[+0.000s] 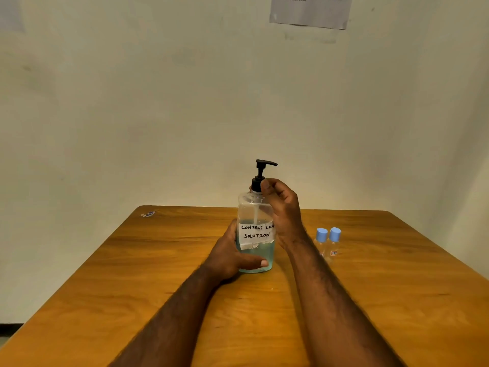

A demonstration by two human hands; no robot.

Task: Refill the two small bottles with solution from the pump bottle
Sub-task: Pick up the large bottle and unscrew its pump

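A clear pump bottle point(256, 250) with pale blue liquid, a black pump head and a handwritten "contact lens solution" label stands upright mid-table. My left hand point(230, 256) grips its lower body, thumb across the front near the base. At the bottle's neck, my right hand point(282, 207) has its fingers curled round the black collar from the right side. Two small clear bottles with light blue caps, the left one point(321, 242) and the right one point(334, 241), stand side by side to the right of my right wrist, caps on.
The wooden table point(397, 287) butts against a pale wall. A small wrapper-like scrap point(148, 214) lies at its far left corner. A paper sheet point(311, 10) is taped high on the wall.
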